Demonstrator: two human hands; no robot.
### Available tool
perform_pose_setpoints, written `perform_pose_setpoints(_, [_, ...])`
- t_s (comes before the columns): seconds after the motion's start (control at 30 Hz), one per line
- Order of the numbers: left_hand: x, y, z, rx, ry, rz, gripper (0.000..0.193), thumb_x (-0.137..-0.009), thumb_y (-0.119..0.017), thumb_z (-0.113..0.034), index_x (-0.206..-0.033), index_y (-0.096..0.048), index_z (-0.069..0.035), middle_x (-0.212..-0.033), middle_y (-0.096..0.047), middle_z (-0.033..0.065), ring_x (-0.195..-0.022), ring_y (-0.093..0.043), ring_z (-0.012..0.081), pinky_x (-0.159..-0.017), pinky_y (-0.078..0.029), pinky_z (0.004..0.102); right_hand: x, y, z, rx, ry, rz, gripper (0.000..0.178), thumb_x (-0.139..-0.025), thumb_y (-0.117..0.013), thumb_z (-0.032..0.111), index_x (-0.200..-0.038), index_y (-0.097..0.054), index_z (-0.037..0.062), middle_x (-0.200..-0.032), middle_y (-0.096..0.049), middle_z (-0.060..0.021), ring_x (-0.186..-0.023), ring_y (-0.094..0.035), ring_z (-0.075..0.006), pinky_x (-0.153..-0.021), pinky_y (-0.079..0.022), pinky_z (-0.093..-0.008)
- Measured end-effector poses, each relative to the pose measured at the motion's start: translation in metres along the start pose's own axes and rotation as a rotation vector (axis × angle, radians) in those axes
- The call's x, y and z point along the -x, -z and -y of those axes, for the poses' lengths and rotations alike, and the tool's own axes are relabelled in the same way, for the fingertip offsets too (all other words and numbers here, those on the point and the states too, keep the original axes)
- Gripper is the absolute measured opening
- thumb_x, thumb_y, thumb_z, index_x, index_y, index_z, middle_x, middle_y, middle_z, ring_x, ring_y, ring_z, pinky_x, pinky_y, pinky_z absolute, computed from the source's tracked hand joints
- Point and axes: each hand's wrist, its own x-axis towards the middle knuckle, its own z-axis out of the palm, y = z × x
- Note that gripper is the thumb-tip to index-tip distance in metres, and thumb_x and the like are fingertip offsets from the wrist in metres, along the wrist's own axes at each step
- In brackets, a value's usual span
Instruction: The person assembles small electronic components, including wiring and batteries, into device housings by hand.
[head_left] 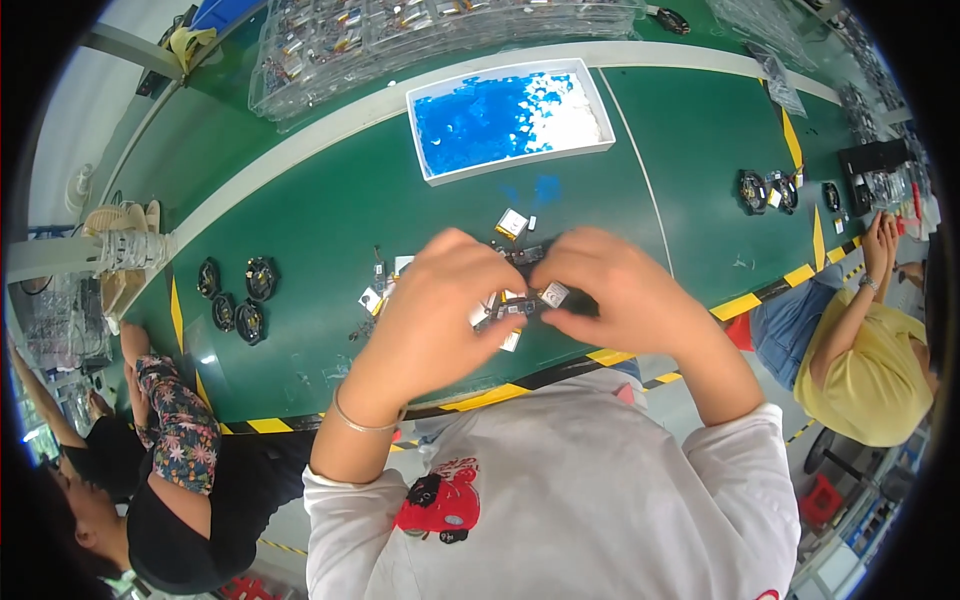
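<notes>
Above the green bench, my left hand [452, 298] and my right hand [612, 290] are brought close together, fingers curled. Between their fingertips is a small black electronic part [517, 308]. Both hands pinch it; the fingers partly cover it. A small white-labelled square battery [554, 294] sits at the right fingertips. Just beyond the hands lies another white-labelled battery [513, 222] with small dark parts near it. More small batteries and black parts [371, 299] are scattered beside my left hand, some hidden under it.
A white tray [428, 174] with blue and white contents stands beyond my hands. Round black housings lie at left [249, 318] and right [754, 191]. Clear plastic trays [300, 70] are stacked at the back. Striped tape [488, 398] edges the bench; people sit on both sides.
</notes>
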Motion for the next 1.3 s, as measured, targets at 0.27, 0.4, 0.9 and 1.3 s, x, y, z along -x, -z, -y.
perform_pose_setpoints(0.27, [0.000, -0.019, 0.007, -0.055, -0.101, -0.060, 0.015, -0.070, -0.067, 0.002, -0.084, -0.067, -0.005, -0.080, -0.063, 0.0073, -0.074, -0.056, 0.0233, -0.066, -0.046, 0.0337, 0.027, -0.015, -0.004, 0.068, -0.012, -0.243, 0.030, -0.067, -0.072, 0.005, -0.095, -0.063, 0.0039, -0.086, -0.060, -0.0099, -0.079, -0.058, -0.0268, -0.069, -0.046, -0.0350])
perform_pose_setpoints(0.4, [0.005, -0.011, 0.003, 0.339, 0.141, -0.184, 0.012, -0.081, -0.059, 0.004, -0.089, -0.066, -0.002, -0.082, -0.065, 0.0070, -0.069, -0.058, 0.0153, -0.061, -0.046, 0.0277, 0.002, -0.010, 0.012, -0.266, -0.152, -0.387, 0.023, -0.076, -0.069, 0.003, -0.098, -0.063, -0.0003, -0.091, -0.063, -0.0090, -0.082, -0.061, -0.0176, -0.073, -0.049, -0.0299])
perform_pose_setpoints(0.9, [0.006, -0.006, 0.006, 1.084, 0.281, -0.445, 0.015, -0.086, -0.059, 0.003, -0.101, -0.063, 0.004, -0.085, -0.065, 0.0072, -0.069, -0.060, 0.0098, -0.060, -0.049, 0.0206, -0.055, -0.033, 0.020, -0.668, 0.001, -0.485, 0.017, -0.085, -0.057, -0.008, -0.100, -0.061, -0.0034, -0.095, -0.064, -0.0111, -0.089, -0.061, -0.0155, -0.076, -0.051, -0.0280])
perform_pose_setpoints(1.3, [0.005, -0.006, 0.009, 0.437, 0.258, -0.484, 0.012, -0.082, -0.062, 0.006, -0.093, -0.066, 0.002, -0.085, -0.065, 0.0066, -0.074, -0.063, 0.0114, -0.068, -0.050, 0.0233, -0.058, -0.024, 0.005, -0.697, -0.098, -0.536, 0.010, -0.082, -0.060, -0.004, -0.091, -0.063, -0.0012, -0.090, -0.065, -0.0094, -0.083, -0.062, -0.0165, -0.073, -0.050, -0.0290])
